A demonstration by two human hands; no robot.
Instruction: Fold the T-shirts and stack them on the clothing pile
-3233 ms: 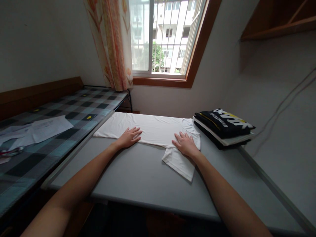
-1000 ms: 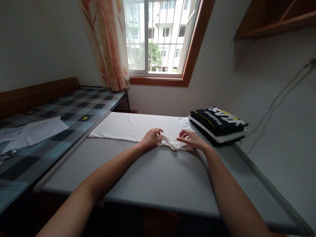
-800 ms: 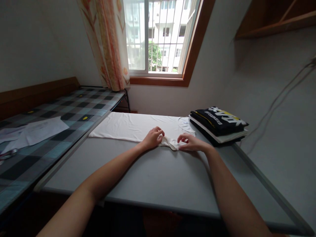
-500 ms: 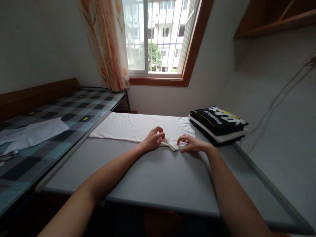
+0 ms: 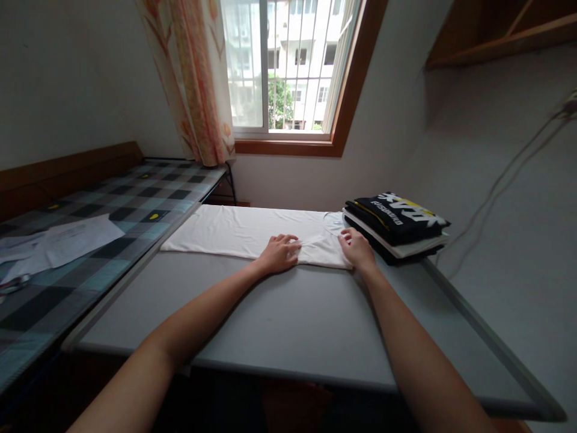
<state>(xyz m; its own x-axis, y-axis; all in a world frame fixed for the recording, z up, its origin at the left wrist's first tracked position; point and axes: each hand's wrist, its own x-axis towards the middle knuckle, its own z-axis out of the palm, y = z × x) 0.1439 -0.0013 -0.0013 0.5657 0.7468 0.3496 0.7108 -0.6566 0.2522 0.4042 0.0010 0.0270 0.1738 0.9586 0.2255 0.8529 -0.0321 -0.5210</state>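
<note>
A white T-shirt (image 5: 234, 231) lies folded into a long strip across the far part of the grey table (image 5: 270, 325), its neckline at the right end. My left hand (image 5: 279, 252) rests on the near edge of the shirt, fingers spread and slightly bent over the cloth. At the right end, close to the neckline, my right hand (image 5: 356, 246) has thumb and fingers closed on the shirt's fabric. The cloth between both hands lies mostly flat, with small creases.
Right of the shirt is a stack of folded dark and white clothes (image 5: 396, 225). To the left stands a bed with a checked cover (image 5: 180, 180), papers (image 5: 67, 240) on it. A curtain (image 5: 198, 90) hangs beside the barred window. A wall shelf (image 5: 500, 48) juts out at upper right.
The bunched near edge of the shirt between my hands now lies flat. My right hand has moved right and away from me toward the neckline. My left hand has spread its fingers.
</note>
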